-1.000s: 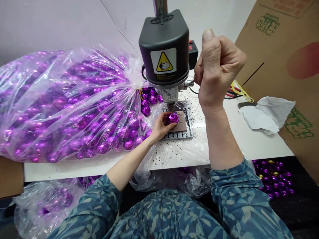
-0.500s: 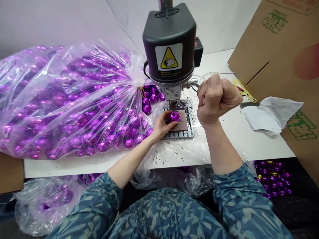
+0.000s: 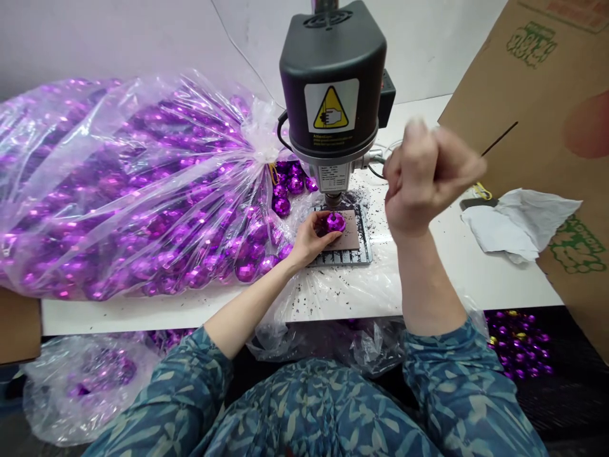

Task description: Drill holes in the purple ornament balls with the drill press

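My left hand [image 3: 311,240] pinches a shiny purple faceted ball [image 3: 335,222] between thumb and fingers. The ball rests on a brown square board [image 3: 351,238] lying on the slotted metal base [image 3: 366,257] of a drill press. Right above the ball is the machine's chuck [image 3: 333,199]; whether they touch I cannot tell. The black drill press head [image 3: 333,63] carries a yellow hand-warning label. My right hand [image 3: 425,178] is raised beside the head, closed in a fist and slightly blurred; what it grips is hidden.
A large clear bag [image 3: 133,190] full of purple balls lies at the left, with several loose balls [image 3: 281,206] by its tied neck. Dark shavings are scattered around the base. Crumpled white paper [image 3: 514,222] and a cardboard box [image 3: 537,95] stand at right.
My right fist has shifted a little to the right and looks more blurred. The drill press head appears slightly further right in the picture. My left hand still holds the ball in place.
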Demonstrator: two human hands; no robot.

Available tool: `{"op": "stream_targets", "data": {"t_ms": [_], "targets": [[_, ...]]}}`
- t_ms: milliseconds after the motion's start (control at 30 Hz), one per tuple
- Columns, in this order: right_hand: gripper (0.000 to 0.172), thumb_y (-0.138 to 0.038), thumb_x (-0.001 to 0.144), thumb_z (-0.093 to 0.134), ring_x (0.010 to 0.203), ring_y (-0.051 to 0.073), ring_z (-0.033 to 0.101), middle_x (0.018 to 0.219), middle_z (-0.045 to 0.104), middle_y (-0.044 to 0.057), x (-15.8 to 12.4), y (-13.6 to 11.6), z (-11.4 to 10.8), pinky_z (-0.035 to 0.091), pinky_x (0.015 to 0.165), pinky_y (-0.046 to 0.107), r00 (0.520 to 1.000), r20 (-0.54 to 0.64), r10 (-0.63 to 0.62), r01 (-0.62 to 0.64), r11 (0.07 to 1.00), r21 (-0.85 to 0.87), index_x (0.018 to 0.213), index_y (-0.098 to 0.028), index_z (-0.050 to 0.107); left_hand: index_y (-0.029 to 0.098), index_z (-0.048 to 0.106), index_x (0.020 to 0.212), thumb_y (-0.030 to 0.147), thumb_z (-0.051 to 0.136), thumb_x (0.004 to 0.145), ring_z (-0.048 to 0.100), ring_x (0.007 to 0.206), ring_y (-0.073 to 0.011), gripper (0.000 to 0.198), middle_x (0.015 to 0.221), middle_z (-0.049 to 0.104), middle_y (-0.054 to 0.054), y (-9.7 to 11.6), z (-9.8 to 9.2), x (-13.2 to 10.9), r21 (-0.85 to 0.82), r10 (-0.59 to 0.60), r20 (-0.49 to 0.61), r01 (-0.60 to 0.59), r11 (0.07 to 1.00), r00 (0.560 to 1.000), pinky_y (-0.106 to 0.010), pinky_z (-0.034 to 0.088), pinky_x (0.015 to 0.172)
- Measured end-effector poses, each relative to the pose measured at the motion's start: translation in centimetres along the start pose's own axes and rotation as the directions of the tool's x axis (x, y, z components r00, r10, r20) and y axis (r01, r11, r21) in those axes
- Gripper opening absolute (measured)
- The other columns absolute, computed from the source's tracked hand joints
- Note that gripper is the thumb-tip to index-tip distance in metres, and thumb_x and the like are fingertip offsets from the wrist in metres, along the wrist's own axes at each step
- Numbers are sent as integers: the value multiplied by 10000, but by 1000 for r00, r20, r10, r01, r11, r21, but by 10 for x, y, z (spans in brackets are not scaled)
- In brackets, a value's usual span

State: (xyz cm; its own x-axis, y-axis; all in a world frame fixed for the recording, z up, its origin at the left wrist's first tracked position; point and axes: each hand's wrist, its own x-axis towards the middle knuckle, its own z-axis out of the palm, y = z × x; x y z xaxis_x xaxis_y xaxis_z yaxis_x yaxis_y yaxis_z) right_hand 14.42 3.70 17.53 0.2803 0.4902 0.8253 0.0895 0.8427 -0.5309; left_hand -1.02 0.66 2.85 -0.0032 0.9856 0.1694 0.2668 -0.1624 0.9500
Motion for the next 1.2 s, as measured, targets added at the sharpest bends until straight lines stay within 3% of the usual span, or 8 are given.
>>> {"op": "stream_targets", "data": {"t_ms": [167, 267, 433, 667, 767, 867, 1033, 1200], "targets": [[580, -133, 957, 613, 373, 72, 202, 398, 276, -83, 49, -13, 24, 157, 449, 318, 998, -63, 4, 5, 990, 138, 497, -249, 280, 172, 583, 1118, 199, 847, 773, 715, 877, -186, 435, 1054, 725, -85, 23, -7, -23, 85, 17, -59, -12, 996, 998, -338, 607, 770], [590, -29, 962, 545, 373, 66, 182, 393, 249, -91, 55, -11, 29, 151, 453, 312, 997, -82, 12, 0, 989, 147, 497, -248, 256, 174, 602, 1111, 297, 844, 801, 705, 895, -205, 412, 1050, 711, -88, 45, -13, -67, 129, 125, 214, -155, 980, 969, -346, 600, 766], [590, -219, 1020, 569, 363, 42, 188, 411, 272, -96, 49, -10, 27, 161, 444, 295, 996, -91, 7, 3, 995, 103, 524, -241, 251, 194, 671, 1200, 467, 836, 854, 702, 1004, -262, 470, 1096, 724, -111, 63, -17, -115, 64, 248, 749, -439, 896, 615, -382, 601, 856], [676, -823, 775, 602, 361, 53, 204, 420, 322, -81, 47, -11, 26, 203, 425, 319, 994, -105, -3, 24, 980, 199, 525, -261, 321, 165, 647, 1250, 40, 464, 985, 623, 1235, -308, 346, 1310, 665, -177, 33, -65, 12, 767, 16, 66, -61, 639, 998, -499, 520, 1072], [696, -842, 700, 622, 341, 52, 203, 399, 304, -77, 48, -9, 27, 176, 401, 330, 992, -128, -13, 41, 975, 219, 497, -253, 311, 148, 695, 1096, -13, 596, 840, 617, 1246, -407, 318, 1297, 640, -226, 18, -81, 56, 883, -118, -50, 99, 458, 992, -552, 519, 1033], [689, -801, 685, 685, 336, 56, 185, 391, 290, -81, 47, -8, 28, 154, 394, 344, 989, -145, -23, 55, 973, 223, 490, -259, 306, 172, 712, 1031, 22, 700, 774, 661, 1172, -403, 298, 1182, 670, -184, 13, -84, 65, 799, -82, -55, 93, 594, 995, -546, 533, 1016], [656, -793, 768, 604, 363, 72, 180, 417, 290, -78, 44, -12, 27, 200, 415, 355, 990, -130, -62, 82, 984, 156, 524, -266, 300, 209, 657, 1237, 284, 671, 929, 716, 938, -227, 318, 1057, 739, -87, 25, -74, 38, 95, -99, 12, 97, 991, 995, -396, 623, 861], [655, -804, 836, 527, 372, 91, 207, 430, 291, -57, 42, -14, 25, 205, 427, 366, 990, -116, -82, 96, 987, 126, 539, -274, 283, 189, 671, 1137, 322, 586, 992, 751, 994, -231, 215, 1140, 760, -132, 31, -59, 12, -413, -317, 186, 366, 834, 930, -426, 670, 866]]}}
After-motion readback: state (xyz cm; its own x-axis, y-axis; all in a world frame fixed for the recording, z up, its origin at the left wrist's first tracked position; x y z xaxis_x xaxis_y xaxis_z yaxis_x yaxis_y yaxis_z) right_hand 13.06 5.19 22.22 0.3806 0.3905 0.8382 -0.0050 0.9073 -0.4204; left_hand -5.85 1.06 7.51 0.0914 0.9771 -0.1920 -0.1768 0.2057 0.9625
